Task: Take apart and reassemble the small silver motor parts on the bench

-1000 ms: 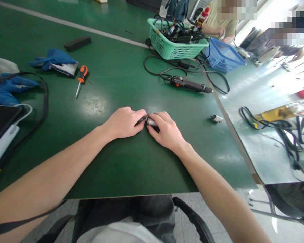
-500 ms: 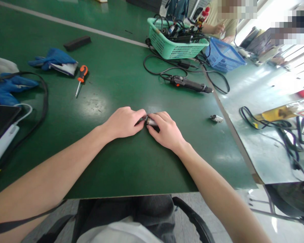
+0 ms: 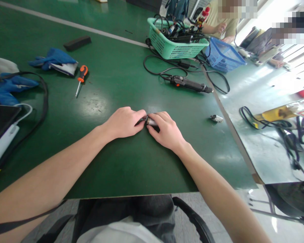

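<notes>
Low over the green table point(image 3: 131, 168), my two hands meet around a small silver metal cylinder point(image 3: 152, 122). My right hand point(image 3: 167, 130) is closed on its right part, thumb in front and fingers over the top. From the left, my left hand point(image 3: 126, 122) pinches a dark, thin end piece point(image 3: 142, 120) at the cylinder's left end; its exact kind is mostly hidden by my fingers. The cylinder lies roughly level, close to the tabletop. To the right lies a separate small silver metal part point(image 3: 216, 118).
An orange-black screwdriver point(image 3: 81, 79), blue gloves point(image 3: 54, 60) and a black block point(image 3: 77, 43) lie at left. Behind my hands is a corded electric screwdriver point(image 3: 190, 83). A green basket of cables point(image 3: 177, 50) and a blue basket point(image 3: 225, 59) stand beyond. A co-worker point(image 3: 223, 28) sits behind.
My hands and the cylinder hold almost the same place and pose. In the background, the co-worker's hands have shifted slightly.
</notes>
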A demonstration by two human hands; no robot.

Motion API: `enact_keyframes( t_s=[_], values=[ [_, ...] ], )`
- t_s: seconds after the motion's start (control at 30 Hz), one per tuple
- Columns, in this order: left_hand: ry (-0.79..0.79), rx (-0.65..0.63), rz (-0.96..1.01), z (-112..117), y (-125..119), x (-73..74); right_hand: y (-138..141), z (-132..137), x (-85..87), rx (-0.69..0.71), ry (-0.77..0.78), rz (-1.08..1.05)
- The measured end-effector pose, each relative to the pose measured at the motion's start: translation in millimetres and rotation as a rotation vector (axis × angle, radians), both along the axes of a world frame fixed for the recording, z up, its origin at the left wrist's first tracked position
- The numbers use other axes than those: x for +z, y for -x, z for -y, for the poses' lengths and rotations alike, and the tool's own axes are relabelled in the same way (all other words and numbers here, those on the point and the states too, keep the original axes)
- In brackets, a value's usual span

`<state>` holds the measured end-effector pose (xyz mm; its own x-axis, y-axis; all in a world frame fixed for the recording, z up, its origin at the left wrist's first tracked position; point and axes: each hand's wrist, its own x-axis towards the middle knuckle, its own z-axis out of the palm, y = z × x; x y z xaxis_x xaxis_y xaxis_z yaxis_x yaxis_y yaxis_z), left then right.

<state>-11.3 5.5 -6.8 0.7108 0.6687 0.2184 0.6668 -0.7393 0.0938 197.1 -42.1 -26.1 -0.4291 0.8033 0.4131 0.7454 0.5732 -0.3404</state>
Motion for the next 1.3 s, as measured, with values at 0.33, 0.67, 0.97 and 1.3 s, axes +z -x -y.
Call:
enact_keyframes(
  t_s=[0.33,0.67,0.97,1.3],
  values=[
    [0.013,0.018,0.004,-1.5,0.8,-3.5,-0.3,1.3,3.1,0.029,0.015,-0.003],
    [0.084,0.059,0.019,-4.8,3.3,-6.1,-14.8,-4.0,21.0,0.093,0.026,0.298],
    [0.066,0.0,0.061,-7.1,4.0,-5.9,-115.7,-82.9,25.7,-0.069,0.139,0.39],
    [0.035,-0.024,0.062,-9.8,5.9,-8.9,-268.0,-50.5,10.9,-0.565,0.26,0.232]
  ],
)
